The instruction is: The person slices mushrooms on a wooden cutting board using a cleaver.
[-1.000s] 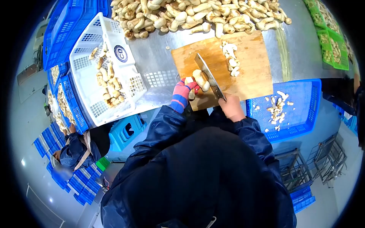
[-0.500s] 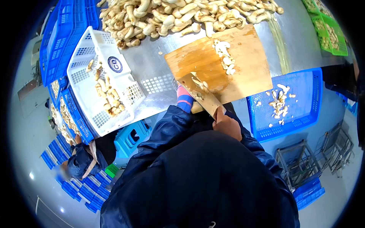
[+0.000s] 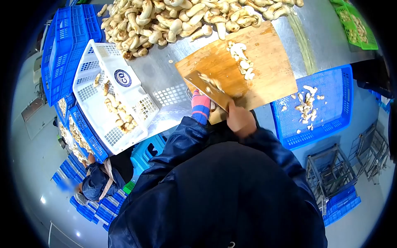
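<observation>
My right hand (image 3: 241, 120) grips the handle of a broad-bladed cleaver (image 3: 210, 89), its blade slanting up and left over the near left part of a wooden cutting board (image 3: 269, 70). Several thin mushroom slices cling to the blade. My left hand (image 3: 200, 101), in a pink and blue striped glove, is closed at the board's near left edge, close against the blade. A piece of mushroom (image 3: 213, 106) shows beside the glove; the cleaver partly covers the fingers. Sliced mushrooms (image 3: 244, 64) lie in a row at the board's far side.
A big heap of whole mushrooms (image 3: 173, 20) covers the back of the metal table (image 3: 161, 62). Left is a white basket (image 3: 138, 78) with mushrooms; right, a blue crate (image 3: 285, 124) with cut pieces. Green baskets (image 3: 364, 43) stand far right. A co-worker (image 3: 101, 180) is lower left.
The cleaver and my right hand have shifted up and left, the blade moving along the board. My left hand has stayed nearly in place. The view has turned slightly.
</observation>
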A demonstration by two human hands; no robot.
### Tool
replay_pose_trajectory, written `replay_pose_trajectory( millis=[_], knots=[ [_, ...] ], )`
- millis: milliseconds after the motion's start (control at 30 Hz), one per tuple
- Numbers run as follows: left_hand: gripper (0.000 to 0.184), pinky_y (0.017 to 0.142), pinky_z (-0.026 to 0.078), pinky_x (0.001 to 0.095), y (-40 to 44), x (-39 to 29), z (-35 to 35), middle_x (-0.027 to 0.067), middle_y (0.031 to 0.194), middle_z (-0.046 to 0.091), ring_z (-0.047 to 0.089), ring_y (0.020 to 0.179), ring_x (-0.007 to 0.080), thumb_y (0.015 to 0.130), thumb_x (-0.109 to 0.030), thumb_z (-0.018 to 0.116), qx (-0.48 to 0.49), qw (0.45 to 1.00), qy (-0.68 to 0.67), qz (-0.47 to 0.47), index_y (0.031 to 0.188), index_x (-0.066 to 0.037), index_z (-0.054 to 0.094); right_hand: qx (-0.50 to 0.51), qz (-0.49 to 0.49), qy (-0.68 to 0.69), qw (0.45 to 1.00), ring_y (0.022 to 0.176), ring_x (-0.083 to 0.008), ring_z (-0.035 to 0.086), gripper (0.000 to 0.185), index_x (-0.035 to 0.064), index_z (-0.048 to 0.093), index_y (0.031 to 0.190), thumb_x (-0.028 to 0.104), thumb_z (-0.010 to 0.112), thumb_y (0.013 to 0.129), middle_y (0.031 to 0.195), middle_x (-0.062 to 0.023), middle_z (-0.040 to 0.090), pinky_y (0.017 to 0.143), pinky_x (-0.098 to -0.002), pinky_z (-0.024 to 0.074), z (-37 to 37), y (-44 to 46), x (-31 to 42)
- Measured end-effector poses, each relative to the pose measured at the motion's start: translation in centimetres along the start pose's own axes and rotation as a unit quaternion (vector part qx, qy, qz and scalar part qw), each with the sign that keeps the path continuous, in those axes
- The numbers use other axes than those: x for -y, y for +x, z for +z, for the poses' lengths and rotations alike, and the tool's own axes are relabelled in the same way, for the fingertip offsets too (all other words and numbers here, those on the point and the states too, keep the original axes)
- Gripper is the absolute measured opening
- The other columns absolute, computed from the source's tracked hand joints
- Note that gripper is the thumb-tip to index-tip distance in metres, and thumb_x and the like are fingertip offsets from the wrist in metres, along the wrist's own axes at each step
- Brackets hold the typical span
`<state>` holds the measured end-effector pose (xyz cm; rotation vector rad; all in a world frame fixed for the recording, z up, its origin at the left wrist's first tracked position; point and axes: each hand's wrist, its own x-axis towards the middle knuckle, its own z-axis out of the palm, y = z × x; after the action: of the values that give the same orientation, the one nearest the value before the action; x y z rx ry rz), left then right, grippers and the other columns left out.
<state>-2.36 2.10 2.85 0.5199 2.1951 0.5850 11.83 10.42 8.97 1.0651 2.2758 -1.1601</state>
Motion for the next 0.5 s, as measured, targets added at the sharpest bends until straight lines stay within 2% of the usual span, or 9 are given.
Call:
replay_pose_trajectory(
  millis=[33, 133, 167, 200, 233, 333, 367, 467, 500],
  knots=[
    [0.038, 0.082, 0.044, 0.0283, -0.2, -0.6, 0.0, 0.011, 0.106, 0.06, 0.057, 0.096, 0.0242, 0.079, -0.022, 0.055, -0.009, 0.995, -0.056, -0.081, 0.112, -0.003, 0.054, -0.015, -0.018, -0.006, 1.0, 0.069, -0.0365, 0.061, 0.03, 0.0026, 0.049, 0.103, 0.014, 0.056, 0.077, 0.073, -0.0196, 0.062, 0.063, -0.0458, 0.048, 0.2, 1.1, 0.1],
    [0.039, 0.08, 0.045, 0.0311, 1.2, 3.5, 1.9, 0.0135, 0.104, 0.06, 0.058, 0.093, 0.0256, 0.078, -0.023, 0.056, -0.062, 0.997, 0.018, -0.03, 0.111, -0.002, 0.054, -0.006, -0.022, 0.01, 1.0, 0.071, -0.0366, 0.06, 0.024, 0.0045, 0.049, 0.098, 0.014, 0.056, 0.076, 0.072, -0.0194, 0.062, 0.064, -0.0462, 0.0474, -0.9, 0.8, 0.5],
    [0.036, 0.079, 0.045, 0.0323, 2.5, 6.9, 3.3, 0.0129, 0.103, 0.061, 0.058, 0.093, 0.0264, 0.078, -0.023, 0.055, -0.064, 0.993, 0.076, 0.066, 0.108, -0.002, 0.055, -0.028, -0.035, 0.047, 0.998, 0.071, -0.0353, 0.061, 0.028, 0.0042, 0.048, 0.101, 0.014, 0.057, 0.076, 0.072, -0.0189, 0.061, 0.063, -0.0465, 0.0473, -1.8, -0.6, 0.8],
    [0.034, 0.078, 0.045, 0.0335, 3.8, 10.3, 4.7, 0.0124, 0.102, 0.061, 0.058, 0.092, 0.0272, 0.079, -0.023, 0.055, -0.077, 0.975, 0.134, 0.161, 0.106, -0.003, 0.056, -0.002, -0.02, 0.032, 0.999, 0.071, -0.035, 0.061, 0.03, 0.0038, 0.047, 0.102, 0.014, 0.057, 0.076, 0.071, -0.0186, 0.061, 0.063, -0.0465, 0.0475, -2.1, -1.8, 0.7],
    [0.032, 0.078, 0.045, 0.0336, 3.9, 10.8, 5.2, 0.0119, 0.102, 0.061, 0.057, 0.092, 0.0274, 0.079, -0.022, 0.054, -0.073, 0.987, 0.071, 0.127, 0.104, -0.004, 0.057, 0.026, -0.004, 0.016, 1.0, 0.07, -0.0347, 0.061, 0.032, 0.0035, 0.047, 0.104, 0.014, 0.058, 0.075, 0.071, -0.0183, 0.061, 0.062, -0.0465, 0.0477, -2.2, -3.3, 0.6],
    [0.025, 0.078, 0.044, 0.0329, 2.7, 8.8, 5.1, 0.0097, 0.099, 0.063, 0.057, 0.093, 0.0259, 0.082, -0.022, 0.049, -0.091, 0.988, -0.04, 0.116, 0.098, -0.007, 0.062, 0.074, 0.044, -0.004, 0.996, 0.068, -0.0347, 0.061, 0.035, 0.0037, 0.045, 0.106, 0.014, 0.059, 0.075, 0.069, -0.0175, 0.061, 0.061, -0.0464, 0.0482, -3.4, -6.1, 0.8],
    [0.025, 0.078, 0.044, 0.0327, 1.9, 6.2, 3.4, 0.0096, 0.099, 0.063, 0.057, 0.094, 0.0255, 0.083, -0.022, 0.049, -0.059, 0.984, 0.12, 0.118, 0.098, -0.007, 0.062, 0.081, 0.059, -0.006, 0.995, 0.067, -0.0349, 0.062, 0.036, 0.004, 0.044, 0.106, 0.014, 0.059, 0.075, 0.069, -0.0172, 0.061, 0.06, -0.0464, 0.0484, -3.7, -6.4, 0.8],
    [0.027, 0.081, 0.042, 0.0326, 0.6, -0.5, -0.3, 0.0084, 0.105, 0.062, 0.056, 0.099, 0.0243, 0.085, -0.021, 0.044, 0.046, 0.923, 0.366, 0.108, 0.103, -0.008, 0.06, 0.049, 0.039, -0.006, 0.998, 0.065, -0.0355, 0.061, 0.035, 0.004, 0.045, 0.105, 0.013, 0.059, 0.074, 0.067, -0.017, 0.061, 0.059, -0.0463, 0.0486, -3.1, -6.6, -0.3],
    [0.027, 0.083, 0.041, 0.0326, 0.9, 1.3, 0.5, 0.0082, 0.106, 0.061, 0.055, 0.099, 0.0242, 0.086, -0.021, 0.044, 0.011, 0.899, 0.406, 0.164, 0.104, -0.008, 0.06, 0.05, 0.04, -0.008, 0.998, 0.065, -0.0357, 0.061, 0.035, 0.004, 0.045, 0.106, 0.013, 0.059, 0.074, 0.068, -0.0173, 0.061, 0.059, -0.0465, 0.0485, -3.1, -6.6, -0.3]
  ],
)
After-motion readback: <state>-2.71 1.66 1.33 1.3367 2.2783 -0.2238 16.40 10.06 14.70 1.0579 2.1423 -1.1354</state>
